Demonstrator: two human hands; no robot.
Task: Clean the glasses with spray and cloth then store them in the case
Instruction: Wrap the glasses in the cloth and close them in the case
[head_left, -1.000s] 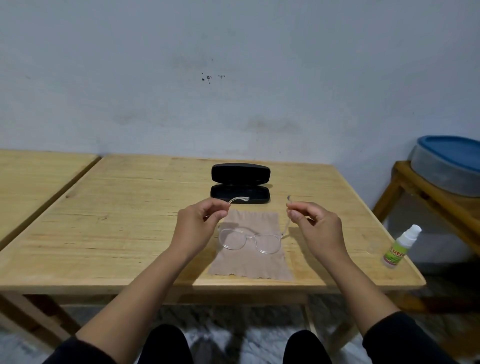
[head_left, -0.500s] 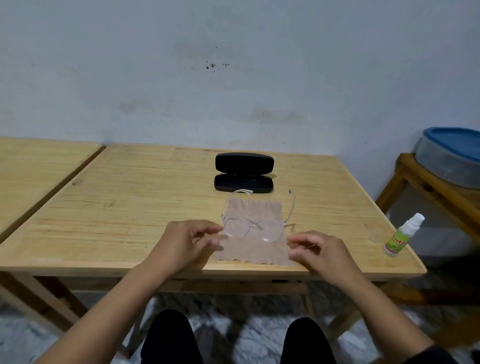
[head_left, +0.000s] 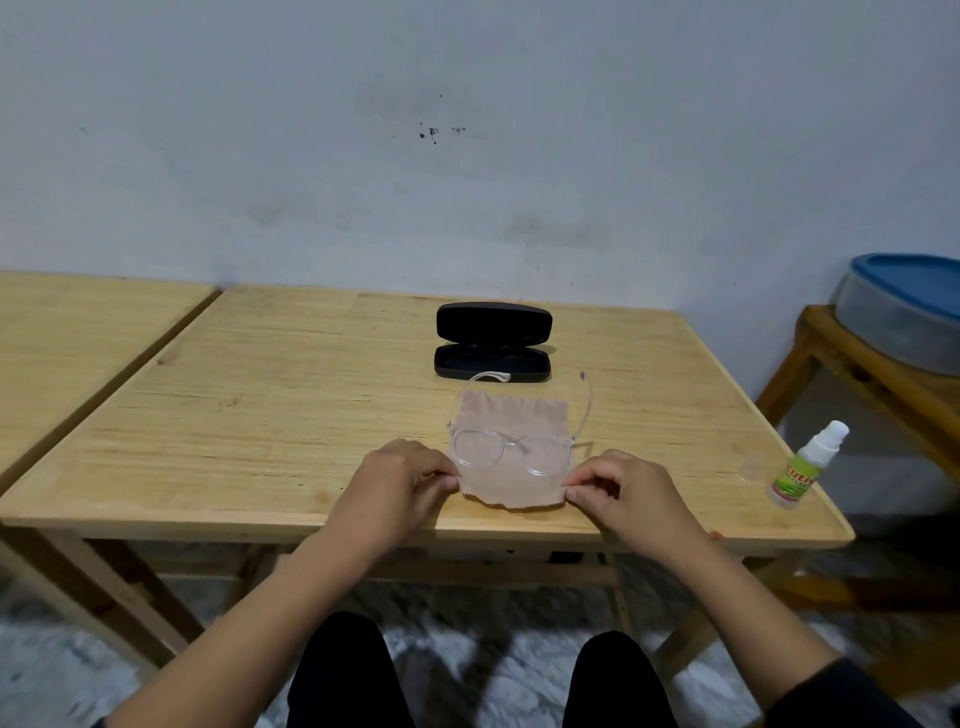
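While the glasses (head_left: 511, 451) rest on the cloth (head_left: 511, 480) on the surface (head_left: 270, 415), the left hand (head_left: 397, 488) pinches its near left corner. The right hand (head_left: 623, 493) pinches the near right corner; each grip is clamped on cloth, fingers curled.

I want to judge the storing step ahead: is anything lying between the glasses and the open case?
Nothing visible blocks that path. The glasses sit on the cloth, temples unfolded toward the open case just beyond. Only bare table and cloth lie between. The spray bottle stands off to the right.
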